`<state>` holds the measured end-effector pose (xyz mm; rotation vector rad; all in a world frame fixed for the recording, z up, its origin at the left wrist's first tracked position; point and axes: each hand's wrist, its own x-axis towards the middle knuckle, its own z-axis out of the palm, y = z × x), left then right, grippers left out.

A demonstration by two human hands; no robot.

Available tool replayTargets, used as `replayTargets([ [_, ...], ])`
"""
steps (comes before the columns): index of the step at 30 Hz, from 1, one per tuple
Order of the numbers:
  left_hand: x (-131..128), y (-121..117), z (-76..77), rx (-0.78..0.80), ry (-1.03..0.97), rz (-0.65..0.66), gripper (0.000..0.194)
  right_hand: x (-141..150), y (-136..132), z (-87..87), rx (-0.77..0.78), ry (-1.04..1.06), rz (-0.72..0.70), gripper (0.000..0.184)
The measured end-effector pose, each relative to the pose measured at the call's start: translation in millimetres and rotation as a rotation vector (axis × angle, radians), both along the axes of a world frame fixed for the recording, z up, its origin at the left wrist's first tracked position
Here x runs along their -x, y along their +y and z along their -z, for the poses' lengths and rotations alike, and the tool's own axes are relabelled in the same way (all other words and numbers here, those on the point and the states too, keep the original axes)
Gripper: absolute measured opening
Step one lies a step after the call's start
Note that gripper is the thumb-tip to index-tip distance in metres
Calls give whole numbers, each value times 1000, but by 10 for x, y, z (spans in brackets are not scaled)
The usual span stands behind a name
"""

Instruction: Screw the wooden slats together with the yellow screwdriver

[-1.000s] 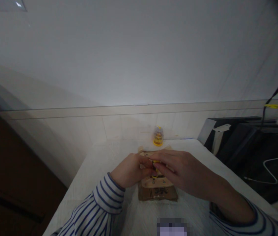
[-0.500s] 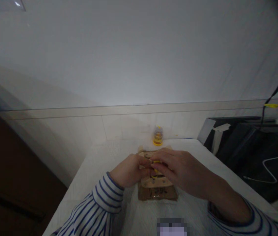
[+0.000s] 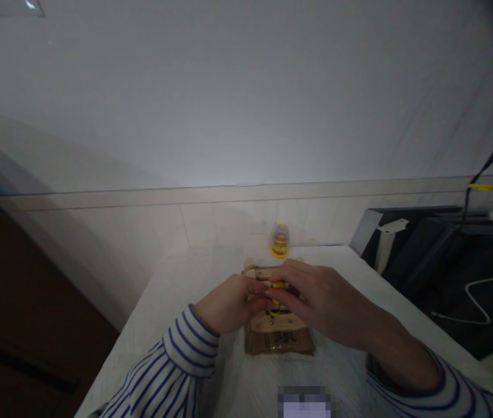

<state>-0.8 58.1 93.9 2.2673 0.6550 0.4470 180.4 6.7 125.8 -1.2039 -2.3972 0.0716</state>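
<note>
My left hand (image 3: 235,303) and my right hand (image 3: 316,299) meet above a pale wooden frame (image 3: 263,326) with small metal bits on its near strip. Both hands are closed, thumbs and fingers pinched on a small yellow piece (image 3: 278,285). A curved yellow part (image 3: 276,307) shows below the left fingertips; whether it belongs to the same piece I cannot tell. Under the frame lies a brown packet (image 3: 279,343) with dark print. Much of the frame's middle and right side is hidden by my fingers.
A small yellow-based container with a clear domed top (image 3: 280,242) stands behind the frame, near the wall. Everything rests on a white table (image 3: 172,290). To the right are dark panels (image 3: 429,255) and a white cable (image 3: 477,284).
My right fingers have lifted and shifted very slightly, and a bit more of the yellow piece shows. My left hand and the wooden frame stay practically where they were.
</note>
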Motion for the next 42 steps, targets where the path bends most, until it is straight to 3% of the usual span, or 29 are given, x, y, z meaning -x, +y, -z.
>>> replayTargets([
  [13,-19,-15,-29,-5,-13,-117,19,-1,11,24,-25,-2,-2,14],
  [27,-19,-1,12,11,-17,-178,14,-21,-19,-28,-16,90,-50,28],
  [42,-3,20,28,-37,32,-131,16,1,-21,-12,22,44,-59,21],
])
